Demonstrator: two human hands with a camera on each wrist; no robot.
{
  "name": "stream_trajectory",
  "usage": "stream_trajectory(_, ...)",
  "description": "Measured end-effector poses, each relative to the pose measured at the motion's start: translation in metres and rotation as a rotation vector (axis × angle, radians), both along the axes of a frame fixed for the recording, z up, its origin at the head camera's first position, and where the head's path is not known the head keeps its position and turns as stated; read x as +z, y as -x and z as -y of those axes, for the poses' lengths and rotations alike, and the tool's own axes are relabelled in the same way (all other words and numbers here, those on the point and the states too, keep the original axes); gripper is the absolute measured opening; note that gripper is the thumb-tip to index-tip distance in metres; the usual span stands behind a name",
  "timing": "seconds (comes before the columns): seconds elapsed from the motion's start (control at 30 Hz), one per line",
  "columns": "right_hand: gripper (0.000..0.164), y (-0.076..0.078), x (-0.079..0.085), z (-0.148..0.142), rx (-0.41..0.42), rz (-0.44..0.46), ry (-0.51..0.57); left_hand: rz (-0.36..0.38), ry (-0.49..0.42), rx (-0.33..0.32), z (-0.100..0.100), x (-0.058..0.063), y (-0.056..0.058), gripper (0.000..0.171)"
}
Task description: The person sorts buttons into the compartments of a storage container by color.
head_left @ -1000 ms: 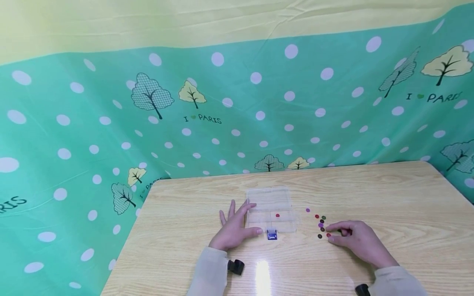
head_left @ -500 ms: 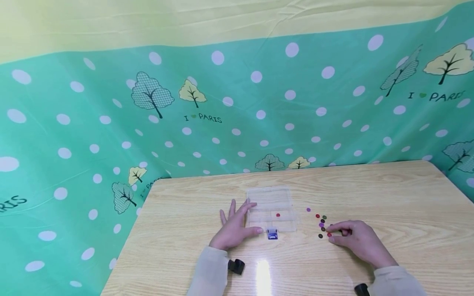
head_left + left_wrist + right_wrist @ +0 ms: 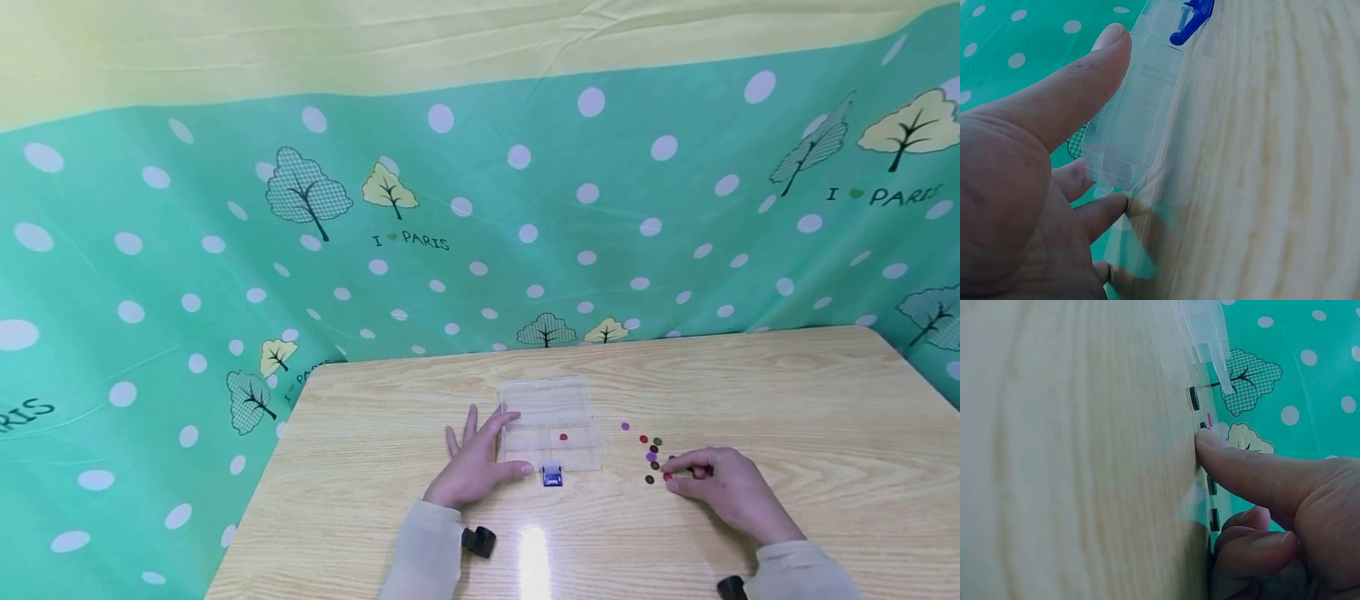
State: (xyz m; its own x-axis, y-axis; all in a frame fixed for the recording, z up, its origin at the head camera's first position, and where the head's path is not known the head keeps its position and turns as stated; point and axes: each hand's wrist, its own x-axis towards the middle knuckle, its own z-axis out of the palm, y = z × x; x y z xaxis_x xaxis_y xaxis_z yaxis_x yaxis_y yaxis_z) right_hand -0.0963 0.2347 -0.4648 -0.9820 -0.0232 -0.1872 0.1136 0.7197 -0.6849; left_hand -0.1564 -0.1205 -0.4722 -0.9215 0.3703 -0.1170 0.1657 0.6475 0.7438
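Note:
In the head view, my left hand point(image 3: 480, 467) lies spread at the left side of a clear plastic box point(image 3: 547, 404). Its thumb reaches along the front wall beside the blue latch point(image 3: 552, 476), and the index finger crosses the box's left edge. The left wrist view shows the thumb against the clear wall of the box point(image 3: 1138, 106). A red disc point(image 3: 563, 437) lies in a compartment. To the right, my right hand point(image 3: 727, 487) pinches another small red disc point(image 3: 667, 477) between thumb and index fingertips, low at the tabletop. In the right wrist view the thumb point(image 3: 1254, 475) hides this disc.
Several small dark discs point(image 3: 649, 479) lie around the right fingertips, with a purple disc point(image 3: 651, 457), a green disc point(image 3: 657, 442) and a red disc point(image 3: 643, 438). Another purple disc point(image 3: 626, 426) lies nearer the box. A green dotted curtain point(image 3: 450, 275) hangs behind the wooden table point(image 3: 360, 433).
Red now shows higher, up to the right index fingertip, as though the disc has tipped up. Both hands and the box otherwise keep their places.

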Motion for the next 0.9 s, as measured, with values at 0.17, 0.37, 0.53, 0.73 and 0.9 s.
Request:
stream_trajectory(0.17, 0.018, -0.0004, 0.0006, 0.0003, -0.006, 0.001, 0.006, -0.001, -0.012, -0.002, 0.0008, 0.0002, -0.0008, 0.081)
stream_trajectory(0.37, 0.016, -0.0009, 0.0015, 0.0008, -0.008, 0.000, 0.011, 0.000, -0.022, -0.003, 0.0007, 0.0012, -0.0013, 0.081)
stream_trajectory(0.53, 0.015, -0.0014, 0.0012, 0.0009, -0.004, -0.002, 0.007, -0.001, -0.016, -0.003, 0.0005, 0.0008, -0.0013, 0.081)
stream_trajectory(0.73, 0.013, -0.0015, -0.0006, 0.0011, 0.006, -0.012, -0.007, 0.001, -0.013, -0.004, 0.0006, 0.0009, -0.0012, 0.081)
stream_trajectory(0.9, 0.011, -0.0015, -0.0015, 0.0011, 0.010, -0.023, -0.016, 0.005, -0.005, 0.002, 0.0004, 0.0010, -0.0007, 0.081)
